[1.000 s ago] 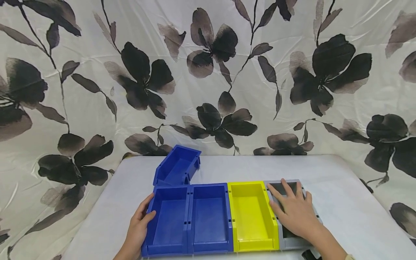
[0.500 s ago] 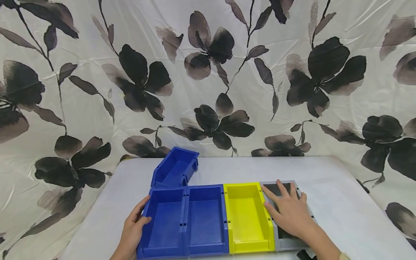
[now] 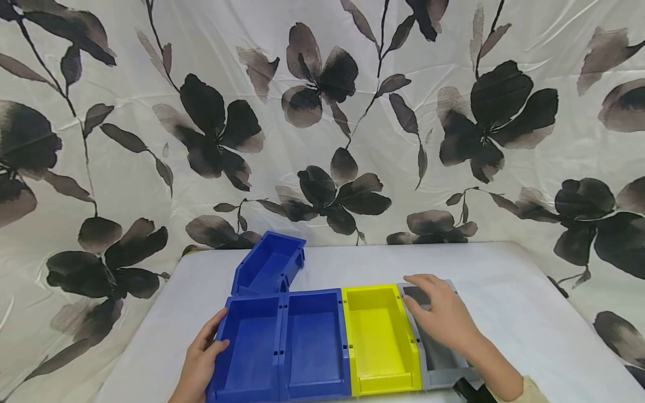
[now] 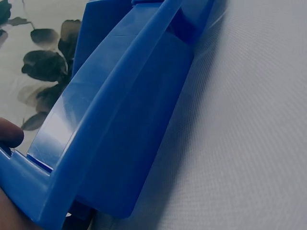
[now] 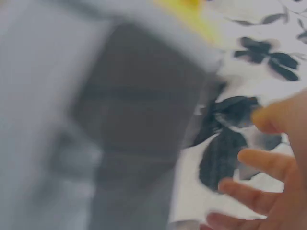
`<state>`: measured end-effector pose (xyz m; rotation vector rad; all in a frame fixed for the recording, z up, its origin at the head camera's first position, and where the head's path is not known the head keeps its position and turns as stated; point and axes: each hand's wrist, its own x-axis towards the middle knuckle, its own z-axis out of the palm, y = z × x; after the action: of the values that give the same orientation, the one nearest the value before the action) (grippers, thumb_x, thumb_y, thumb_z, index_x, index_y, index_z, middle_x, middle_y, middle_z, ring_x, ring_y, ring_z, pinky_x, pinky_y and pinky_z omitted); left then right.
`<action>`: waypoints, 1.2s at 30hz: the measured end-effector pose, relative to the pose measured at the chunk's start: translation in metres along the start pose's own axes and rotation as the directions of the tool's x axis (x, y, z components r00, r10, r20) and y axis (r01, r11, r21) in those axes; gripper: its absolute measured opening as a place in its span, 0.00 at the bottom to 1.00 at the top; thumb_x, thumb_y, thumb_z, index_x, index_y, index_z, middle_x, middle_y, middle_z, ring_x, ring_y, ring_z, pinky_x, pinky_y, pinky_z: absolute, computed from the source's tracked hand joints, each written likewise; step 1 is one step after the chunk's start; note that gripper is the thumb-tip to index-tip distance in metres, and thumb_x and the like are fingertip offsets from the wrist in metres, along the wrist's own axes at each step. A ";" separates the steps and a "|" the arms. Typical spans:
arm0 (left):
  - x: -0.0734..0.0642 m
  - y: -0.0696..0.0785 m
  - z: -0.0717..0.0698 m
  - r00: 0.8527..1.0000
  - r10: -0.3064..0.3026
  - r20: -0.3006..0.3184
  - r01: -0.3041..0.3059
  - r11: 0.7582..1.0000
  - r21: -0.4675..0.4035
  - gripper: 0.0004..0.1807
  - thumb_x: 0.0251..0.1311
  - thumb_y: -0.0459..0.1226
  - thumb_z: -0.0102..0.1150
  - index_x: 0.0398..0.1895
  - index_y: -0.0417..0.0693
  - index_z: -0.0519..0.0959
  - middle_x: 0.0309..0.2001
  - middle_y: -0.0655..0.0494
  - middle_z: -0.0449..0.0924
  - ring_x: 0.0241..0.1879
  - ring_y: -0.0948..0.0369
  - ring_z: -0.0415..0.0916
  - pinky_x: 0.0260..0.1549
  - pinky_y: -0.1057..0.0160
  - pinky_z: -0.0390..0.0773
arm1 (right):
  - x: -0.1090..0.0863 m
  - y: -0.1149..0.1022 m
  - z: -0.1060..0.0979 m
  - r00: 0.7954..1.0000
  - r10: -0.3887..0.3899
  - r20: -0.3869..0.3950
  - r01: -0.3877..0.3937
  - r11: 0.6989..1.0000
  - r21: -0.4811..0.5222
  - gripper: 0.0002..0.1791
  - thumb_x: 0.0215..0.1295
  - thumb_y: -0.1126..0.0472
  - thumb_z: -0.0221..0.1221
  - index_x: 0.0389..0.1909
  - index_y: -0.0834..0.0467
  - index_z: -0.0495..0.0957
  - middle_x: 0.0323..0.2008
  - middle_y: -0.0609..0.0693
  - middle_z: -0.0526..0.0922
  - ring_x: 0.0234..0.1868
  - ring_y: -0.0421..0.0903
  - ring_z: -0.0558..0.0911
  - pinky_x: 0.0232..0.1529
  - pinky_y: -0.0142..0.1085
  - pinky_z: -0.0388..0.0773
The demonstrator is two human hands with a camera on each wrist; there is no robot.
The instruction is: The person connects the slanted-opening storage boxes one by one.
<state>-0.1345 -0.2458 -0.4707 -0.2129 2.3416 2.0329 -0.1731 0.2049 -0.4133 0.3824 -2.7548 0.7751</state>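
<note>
Four plastic bins stand side by side in a row in the head view. At the left end, my left hand (image 3: 199, 355) pinches the side wall of a blue bin (image 3: 249, 350), thumb over the rim and fingers outside. That wall (image 4: 120, 110) fills much of the left wrist view. A second blue bin (image 3: 314, 347) comes after it, then a yellow bin (image 3: 383, 341). Over the grey bin (image 3: 445, 378) at the right end hovers my right hand (image 3: 443, 310), fingers loosely bent around nothing. The right wrist view shows its fingers (image 5: 259, 163) apart from the blurred grey bin.
Another blue bin (image 3: 269, 263) sits tilted behind the left end of the row. A white cloth (image 3: 534, 313) covers the table. Behind its back edge hangs a floral curtain (image 3: 322, 140). A black object (image 3: 471, 390) shows by my right wrist.
My right hand has lifted off the grey bin, its spread fingers drawing together. The left hand keeps its hold on the blue bin. The head view has shifted slightly.
</note>
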 end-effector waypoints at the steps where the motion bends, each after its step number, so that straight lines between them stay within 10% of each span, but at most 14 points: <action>1: 0.000 0.000 0.000 1.000 0.003 -0.004 -0.003 1.000 0.005 0.33 0.67 0.26 0.42 0.75 0.50 0.55 0.73 0.41 0.49 0.66 0.43 0.56 0.53 0.48 0.70 | 0.005 -0.005 -0.003 1.000 0.004 -0.027 -0.002 0.998 0.070 0.20 0.66 0.54 0.62 0.57 0.55 0.78 0.53 0.53 0.80 0.52 0.54 0.79 0.49 0.53 0.76; 13: 0.003 0.005 0.001 1.000 0.023 0.011 -0.023 0.998 -0.052 0.28 0.74 0.36 0.43 0.75 0.51 0.55 0.76 0.46 0.44 0.69 0.46 0.51 0.51 0.65 0.69 | 0.086 -0.059 0.000 0.999 0.034 0.007 -0.034 0.896 0.443 0.09 0.68 0.58 0.59 0.46 0.54 0.82 0.32 0.46 0.82 0.32 0.46 0.79 0.33 0.39 0.77; 25: -0.001 -0.006 0.004 0.997 0.070 -0.029 -0.069 0.997 0.040 0.29 0.73 0.34 0.45 0.75 0.47 0.56 0.73 0.43 0.52 0.64 0.50 0.59 0.47 0.70 0.72 | 0.141 -0.091 0.069 0.971 0.160 0.180 -0.237 0.767 0.596 0.10 0.68 0.59 0.59 0.46 0.58 0.82 0.37 0.52 0.82 0.32 0.51 0.83 0.34 0.38 0.80; 36: -0.002 -0.007 0.002 0.997 0.076 -0.026 -0.075 0.996 0.046 0.29 0.73 0.37 0.46 0.75 0.48 0.56 0.73 0.44 0.52 0.54 0.75 0.65 0.47 0.71 0.72 | 0.166 -0.102 0.120 0.927 0.227 0.298 -0.374 0.625 0.685 0.14 0.67 0.61 0.58 0.50 0.60 0.81 0.43 0.54 0.83 0.39 0.58 0.84 0.35 0.40 0.81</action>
<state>-0.1321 -0.2448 -0.4774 -0.1550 2.4458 2.0196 -0.3162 0.0267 -0.4128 0.1128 -2.5533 2.0593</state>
